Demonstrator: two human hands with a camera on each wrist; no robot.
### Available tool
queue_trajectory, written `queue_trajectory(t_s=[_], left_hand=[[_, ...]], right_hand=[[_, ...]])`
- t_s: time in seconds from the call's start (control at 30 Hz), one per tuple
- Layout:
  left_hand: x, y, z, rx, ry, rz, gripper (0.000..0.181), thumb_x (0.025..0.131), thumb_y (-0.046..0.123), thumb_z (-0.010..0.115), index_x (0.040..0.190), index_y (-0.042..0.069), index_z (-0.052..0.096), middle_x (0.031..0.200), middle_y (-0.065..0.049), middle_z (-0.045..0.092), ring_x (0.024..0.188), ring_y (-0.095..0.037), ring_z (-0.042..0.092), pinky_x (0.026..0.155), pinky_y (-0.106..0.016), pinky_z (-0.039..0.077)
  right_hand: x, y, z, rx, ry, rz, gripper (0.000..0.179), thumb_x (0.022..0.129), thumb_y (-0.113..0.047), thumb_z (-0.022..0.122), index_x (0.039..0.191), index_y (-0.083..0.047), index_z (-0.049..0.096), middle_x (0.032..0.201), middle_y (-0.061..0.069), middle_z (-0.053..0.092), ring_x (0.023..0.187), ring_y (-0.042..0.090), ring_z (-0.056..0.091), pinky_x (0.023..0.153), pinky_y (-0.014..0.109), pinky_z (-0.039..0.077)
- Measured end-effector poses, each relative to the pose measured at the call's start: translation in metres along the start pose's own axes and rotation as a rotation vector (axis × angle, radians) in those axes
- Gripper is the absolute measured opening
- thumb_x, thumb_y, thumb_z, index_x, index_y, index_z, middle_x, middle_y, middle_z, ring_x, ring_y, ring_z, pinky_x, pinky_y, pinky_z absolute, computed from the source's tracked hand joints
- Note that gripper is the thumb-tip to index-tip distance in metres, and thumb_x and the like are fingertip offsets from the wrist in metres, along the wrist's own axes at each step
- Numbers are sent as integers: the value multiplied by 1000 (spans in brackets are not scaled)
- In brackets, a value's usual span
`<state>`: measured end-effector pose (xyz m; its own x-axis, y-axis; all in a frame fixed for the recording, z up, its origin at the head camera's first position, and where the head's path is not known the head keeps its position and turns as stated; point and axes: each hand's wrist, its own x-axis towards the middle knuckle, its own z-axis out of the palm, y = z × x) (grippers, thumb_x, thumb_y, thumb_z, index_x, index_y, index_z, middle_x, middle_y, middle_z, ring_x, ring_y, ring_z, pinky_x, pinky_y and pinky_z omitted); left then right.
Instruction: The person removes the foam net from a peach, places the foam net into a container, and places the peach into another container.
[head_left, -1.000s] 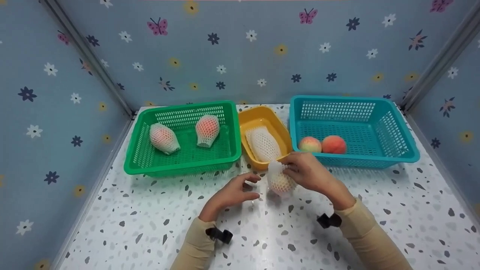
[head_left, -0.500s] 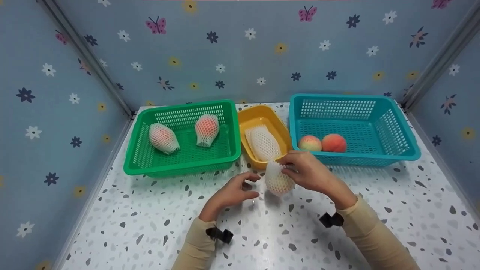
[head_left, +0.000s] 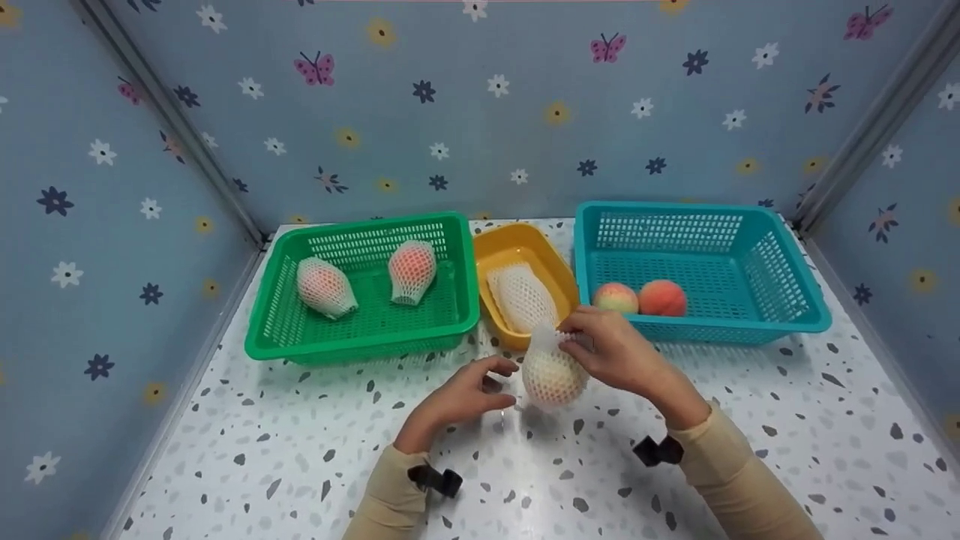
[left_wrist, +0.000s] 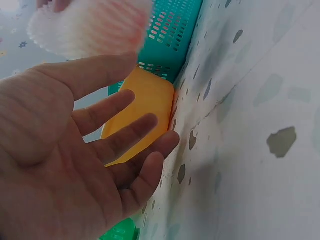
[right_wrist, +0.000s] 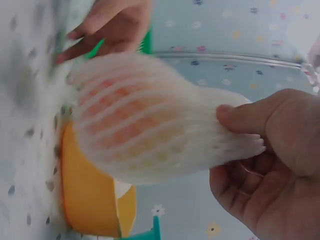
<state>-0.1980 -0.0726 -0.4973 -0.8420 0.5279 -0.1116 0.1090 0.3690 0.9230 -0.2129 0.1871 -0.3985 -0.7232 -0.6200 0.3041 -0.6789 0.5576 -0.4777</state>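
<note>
"While the right hand (head_left: 619, 354) pinches the gathered neck, where is the round peach in a white foam-net sleeve (head_left: 553, 381)?"

"Just in front of the yellow plastic tray with rounded corners (head_left: 517, 255). Pink and pale yellow show through the ribbed, stretchy mesh."

"And the left hand (head_left: 465, 394)?"

"In front of the tray and a little left, beside the peach, its fingers loosely spread and gripping nothing."

"What does the tray hold?"

"Loose white foam netting (head_left: 523, 296), limp and diamond-meshed."

"And around it?"

"Just left of the tray is a green rectangular plastic basket with slotted walls (head_left: 367, 343), holding two netted peaches (head_left: 325, 287). To the tray's right, a blue-green plastic basket, perforated too (head_left: 720, 324), holds two bare, rounded pink-and-yellow peaches (head_left: 663, 298), side by side at its near-left corner."

"The surface under the tray?"

"A white tabletop flecked with grey chips (head_left: 322, 450)."
</note>
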Motion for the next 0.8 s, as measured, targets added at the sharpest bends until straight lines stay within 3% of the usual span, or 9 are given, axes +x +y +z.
queue_trajectory(t_s=[0.23, 0.43, 0.6, 0.8], left_hand=[[-2, -2, 0, -14, -27, 19, 47, 92, 15, 69, 133, 2, 52, 132, -19, 53, 118, -36, 53, 97, -46, 43], [-3, -2, 0, 5, -26, 14, 47, 91, 15, 70, 133, 2, 53, 131, -18, 54, 116, -36, 54, 96, -46, 44], [-3, -2, 0, 0, -33, 32, 46, 91, 16, 70, 132, 1, 53, 130, -18, 54, 116, -37, 54, 96, -45, 44], [-2, 1, -1, 4, -48, 3, 45, 91, 17, 70, 131, 3, 54, 130, -16, 54, 117, -34, 55, 96, -43, 44]], right_hand=[[-5, 5, 5, 25, 11, -66, 10, 85, -2, 73, 95, -5, 69, 89, 2, 64, 80, 15, 57, 69, 32, 52], [-11, 10, 6, 23, 11, -41, 18, 86, -4, 73, 103, -5, 70, 99, 2, 67, 90, 14, 62, 76, 32, 54], [-15, 9, 10, 60, -3, -38, 13, 85, -4, 74, 97, -7, 69, 92, -1, 64, 83, 12, 58, 72, 30, 53], [-20, 13, 11, 34, 56, -22, 12, 86, -3, 73, 95, -7, 68, 88, -2, 63, 78, 12, 55, 67, 29, 51]])
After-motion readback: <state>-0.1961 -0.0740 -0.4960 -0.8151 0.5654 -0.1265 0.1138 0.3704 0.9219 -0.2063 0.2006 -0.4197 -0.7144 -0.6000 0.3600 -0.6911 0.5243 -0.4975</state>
